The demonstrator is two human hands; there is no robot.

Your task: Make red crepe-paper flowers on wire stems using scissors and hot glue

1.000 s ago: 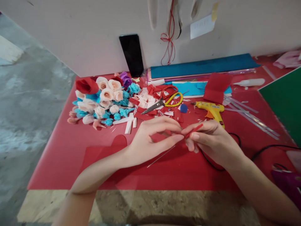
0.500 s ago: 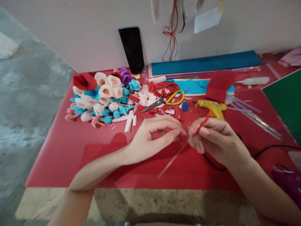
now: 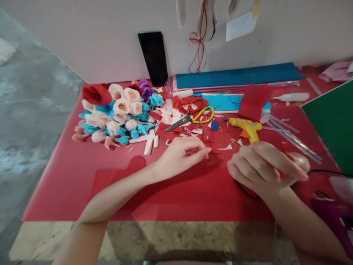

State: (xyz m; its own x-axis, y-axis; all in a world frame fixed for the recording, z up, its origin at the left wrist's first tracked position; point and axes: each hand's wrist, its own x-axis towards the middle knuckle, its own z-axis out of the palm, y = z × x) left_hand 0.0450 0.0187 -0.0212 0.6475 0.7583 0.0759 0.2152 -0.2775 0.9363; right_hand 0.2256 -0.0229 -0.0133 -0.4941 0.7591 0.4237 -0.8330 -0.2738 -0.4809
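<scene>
Matt red paper table cover (image 3: 82, 184), glossy yellow plastic glue gun (image 3: 246, 127), metal-bladed scissors (image 3: 190, 117)

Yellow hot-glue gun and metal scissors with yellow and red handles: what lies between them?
In the head view, a small blue scrap lies between the yellow hot-glue gun and the metal scissors with yellow and red handles, among red paper bits.
</scene>
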